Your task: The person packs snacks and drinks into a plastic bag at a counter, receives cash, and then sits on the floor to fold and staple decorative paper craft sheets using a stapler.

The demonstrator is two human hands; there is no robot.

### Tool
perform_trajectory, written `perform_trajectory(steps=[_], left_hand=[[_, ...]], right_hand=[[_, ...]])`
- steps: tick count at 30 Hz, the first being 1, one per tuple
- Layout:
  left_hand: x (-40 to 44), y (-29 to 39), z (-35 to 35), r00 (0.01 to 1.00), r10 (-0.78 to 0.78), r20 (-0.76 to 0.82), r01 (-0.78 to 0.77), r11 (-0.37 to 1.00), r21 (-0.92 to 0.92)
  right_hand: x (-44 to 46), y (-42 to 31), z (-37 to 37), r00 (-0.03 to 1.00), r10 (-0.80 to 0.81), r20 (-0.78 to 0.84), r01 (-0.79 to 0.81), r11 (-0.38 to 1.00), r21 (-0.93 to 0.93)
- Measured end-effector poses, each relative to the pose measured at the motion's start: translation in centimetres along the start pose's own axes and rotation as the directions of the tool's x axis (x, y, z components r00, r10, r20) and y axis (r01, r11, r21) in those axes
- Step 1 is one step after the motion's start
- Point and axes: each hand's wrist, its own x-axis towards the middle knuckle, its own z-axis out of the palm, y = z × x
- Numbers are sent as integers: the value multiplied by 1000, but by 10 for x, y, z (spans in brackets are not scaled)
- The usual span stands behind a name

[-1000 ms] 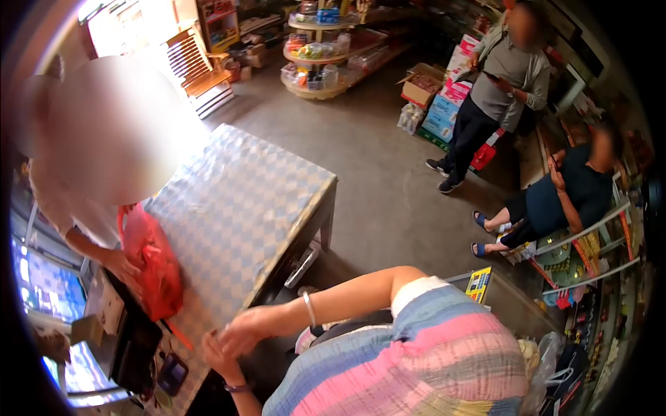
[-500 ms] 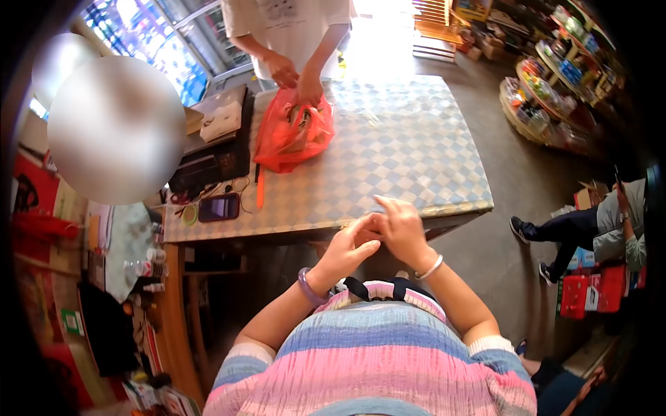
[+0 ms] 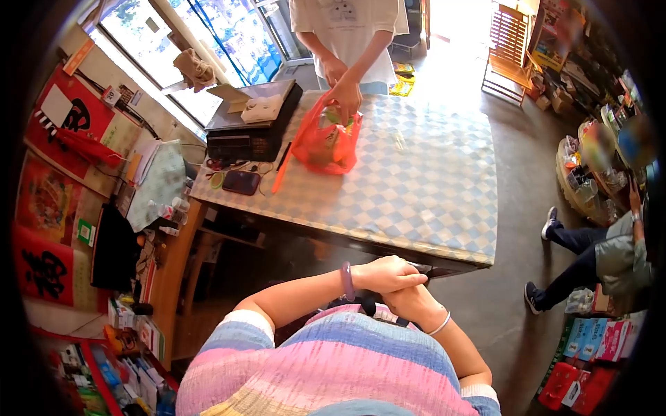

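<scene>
Close to my belly, by the near table edge, my two hands rest together. My left hand (image 3: 386, 274), with a purple bangle (image 3: 347, 281) at the wrist, is closed over the fingers of my right hand (image 3: 415, 305). A white bracelet (image 3: 441, 323) circles the right wrist. The right fingers are mostly hidden under the left hand. Across the checkered table (image 3: 423, 187), a person in a white shirt (image 3: 350, 31) has both hands at the top of a red plastic bag (image 3: 327, 147). Something green shows inside the bag.
A dark phone (image 3: 241, 182) and an orange strip (image 3: 282, 177) lie left of the bag. Behind them stands a black case (image 3: 243, 142) with papers on top. Another person (image 3: 617, 249) walks at the right, near stocked shelves (image 3: 576, 177). A wooden chair (image 3: 512, 52) stands at the back.
My hands, apart at the fingers before, are now folded together. My view has turned left. The person opposite now has a hand reaching into the bag's mouth. The person at right is now mid-stride.
</scene>
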Motion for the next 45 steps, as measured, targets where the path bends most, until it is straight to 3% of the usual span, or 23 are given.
perform_trajectory(steps=[3,13,25,31,45], left_hand=[[6,1,10,994,53,-97,-60,996,-62],[-1,-3,0,988,75,-136,-92,989,-120],[-43,-27,-30,957,138,-254,-190,963,-191],[-64,-43,-43,986,86,-140,-130,929,-346],[-90,-90,-52,996,79,-35,-86,850,-519]], right_hand=[[-9,3,-11,999,-45,4,45,999,-1],[4,4,-11,986,-136,-93,122,982,-143],[56,-18,11,995,-85,-47,75,980,-182],[78,-30,33,991,-99,-94,80,979,-187],[107,-51,74,986,43,-159,-67,986,-150]])
